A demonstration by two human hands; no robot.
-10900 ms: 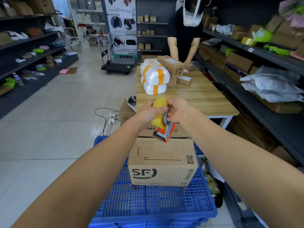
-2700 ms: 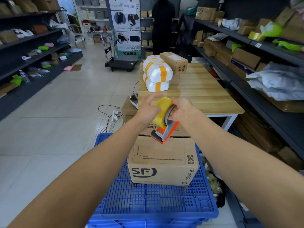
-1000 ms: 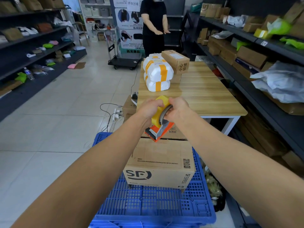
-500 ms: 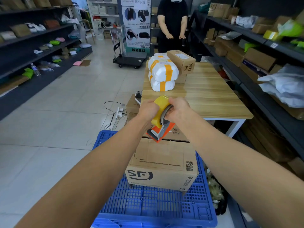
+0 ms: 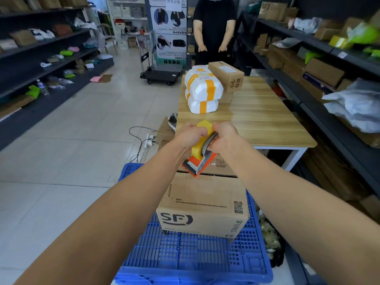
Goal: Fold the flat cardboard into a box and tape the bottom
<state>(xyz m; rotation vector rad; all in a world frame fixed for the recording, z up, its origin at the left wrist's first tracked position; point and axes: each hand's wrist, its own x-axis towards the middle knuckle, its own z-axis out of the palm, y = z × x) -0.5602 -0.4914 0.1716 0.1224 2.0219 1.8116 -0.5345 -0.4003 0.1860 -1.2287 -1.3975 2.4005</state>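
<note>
Cardboard box [image 5: 203, 204]: formed, SF logo facing wearer, closed flaps up, no tape strip visible. Sits at 6 o'clock on blue crate [image 5: 185, 254], likely for working height.
Tape dispenser [image 5: 200, 159]: at box's 12 o'clock, raised over far edge, orange blade end down, probably to start strip there.
Left hand [image 5: 190, 135]: curled round yellow roll [image 5: 197, 148], steadying.
Right hand [image 5: 225, 136]: grips dispenser's handle side.
Bench [image 5: 267, 120]: 1 o'clock, carries white parcels [image 5: 203, 91].

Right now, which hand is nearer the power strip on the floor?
Left. The left hand grips the tape dispenser on the side toward the power strip; the right hand grips its far side.
</note>
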